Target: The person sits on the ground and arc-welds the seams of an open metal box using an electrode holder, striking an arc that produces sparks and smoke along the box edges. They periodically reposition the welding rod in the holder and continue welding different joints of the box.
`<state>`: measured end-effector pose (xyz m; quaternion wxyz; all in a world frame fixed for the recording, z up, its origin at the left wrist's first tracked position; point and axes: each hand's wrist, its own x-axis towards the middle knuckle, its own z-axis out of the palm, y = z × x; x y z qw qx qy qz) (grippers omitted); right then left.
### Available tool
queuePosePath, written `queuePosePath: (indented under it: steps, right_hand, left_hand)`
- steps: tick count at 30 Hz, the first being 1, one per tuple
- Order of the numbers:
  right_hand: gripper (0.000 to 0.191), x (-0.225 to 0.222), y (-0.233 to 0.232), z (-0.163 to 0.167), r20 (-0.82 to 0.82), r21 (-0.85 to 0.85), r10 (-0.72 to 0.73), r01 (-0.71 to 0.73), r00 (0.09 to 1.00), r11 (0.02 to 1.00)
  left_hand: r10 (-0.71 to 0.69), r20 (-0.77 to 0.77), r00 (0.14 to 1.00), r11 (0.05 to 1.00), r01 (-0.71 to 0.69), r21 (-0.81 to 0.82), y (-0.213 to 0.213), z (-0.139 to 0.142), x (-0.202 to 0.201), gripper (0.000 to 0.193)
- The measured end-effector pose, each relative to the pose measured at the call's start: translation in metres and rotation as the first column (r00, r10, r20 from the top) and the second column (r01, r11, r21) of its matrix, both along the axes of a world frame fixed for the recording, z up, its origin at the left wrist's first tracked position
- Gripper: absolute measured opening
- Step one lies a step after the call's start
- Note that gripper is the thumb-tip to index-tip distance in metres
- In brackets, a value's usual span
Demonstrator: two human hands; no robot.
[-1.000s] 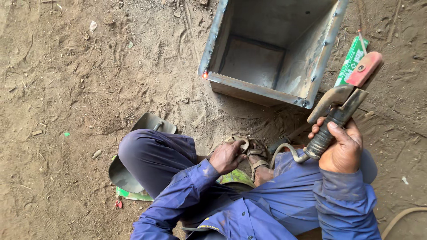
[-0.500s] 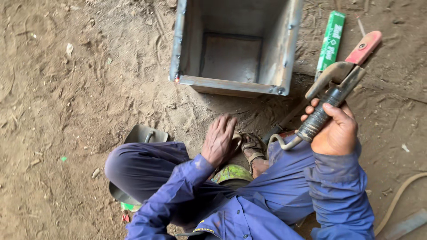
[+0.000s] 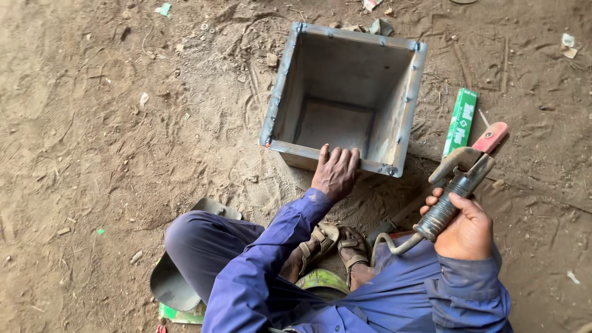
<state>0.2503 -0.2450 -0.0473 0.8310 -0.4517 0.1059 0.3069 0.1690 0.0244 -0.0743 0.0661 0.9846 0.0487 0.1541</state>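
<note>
On the dirt floor point(image 3: 92, 154), the right hand point(image 3: 464, 229) grasps the electrode holder point(image 3: 453, 191), pointing up-right, while the flat left hand point(image 3: 335, 172) rests on the open metal box point(image 3: 394, 111).

Left hand point(image 3: 335, 174) reaches forward at centre frame, fingers point(image 3: 338, 157) spread flat, palm down; right hand point(image 3: 461, 227) at lower right, fingers curled in a closed grip.

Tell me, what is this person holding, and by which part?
The right hand grips a welding electrode holder by its ribbed handle. The left hand holds nothing; its fingers rest on the metal box at its near rim.
</note>
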Motion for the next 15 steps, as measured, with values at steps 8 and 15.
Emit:
queuePosePath:
  steps: [8, 15]
  right_hand:
    - [0.042, 0.005, 0.001, -0.004, 0.016, 0.013, 0.024, -0.024, 1.000, 1.000]
    - [0.042, 0.009, 0.000, -0.011, 0.019, 0.010, 0.034, -0.034, 0.999, 0.999]
  left_hand:
    - [-0.109, -0.292, 0.950, 0.987, 0.139, 0.084, 0.012, 0.006, 0.023, 0.032]
    - [-0.138, -0.018, 0.990, 0.989, 0.139, 0.040, 0.016, 0.010, 0.027, 0.025]
